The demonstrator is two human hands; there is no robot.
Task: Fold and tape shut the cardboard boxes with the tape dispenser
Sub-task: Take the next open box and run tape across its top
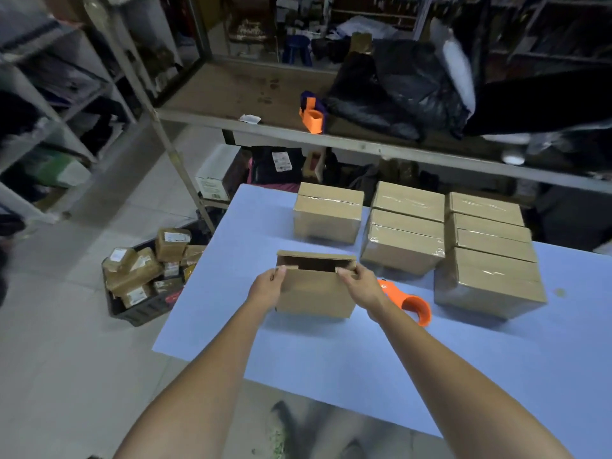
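A small brown cardboard box (314, 293) stands on the blue table (331, 359), its top partly open with a dark gap showing. My left hand (266, 286) grips its upper left corner, fingers over the near flap. My right hand (359, 286) grips the upper right corner the same way. An orange tape dispenser (409, 301) lies on the table just right of my right wrist, untouched.
Several taped boxes (402, 240) stand in rows at the table's far right. A dark crate of labelled parcels (145, 276) sits on the floor to the left. Behind, a shelf carries another orange dispenser (313, 117) and black bags (397, 91).
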